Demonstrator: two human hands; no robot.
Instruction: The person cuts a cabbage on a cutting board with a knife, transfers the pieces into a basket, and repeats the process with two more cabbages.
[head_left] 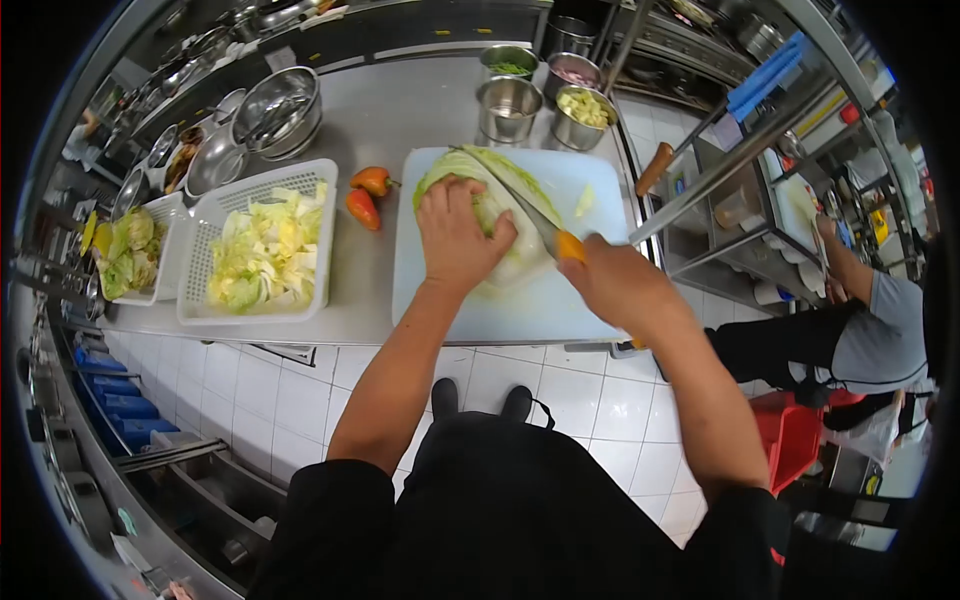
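A napa cabbage (520, 268) lies on the pale blue cutting board (600, 185). My left hand (460, 235) presses down on it with bent fingers, gripping its near side and hiding part of it. In my right hand (620, 285) is a kitchen knife (528, 196) with a yellow-orange handle. The blade points away from me to the upper left and runs along or into the cabbage's upper right side; how deep it sits cannot be told. A small loose leaf piece (585, 200) rests on the board at right.
Left of the board are orange-red peppers (362, 209) and a white basket (325, 245) of cut cabbage. Metal bowls (277, 110) stand behind it. Metal containers (510, 112), some with chopped vegetables, stand beyond the board. A co-worker (880, 320) stands at right.
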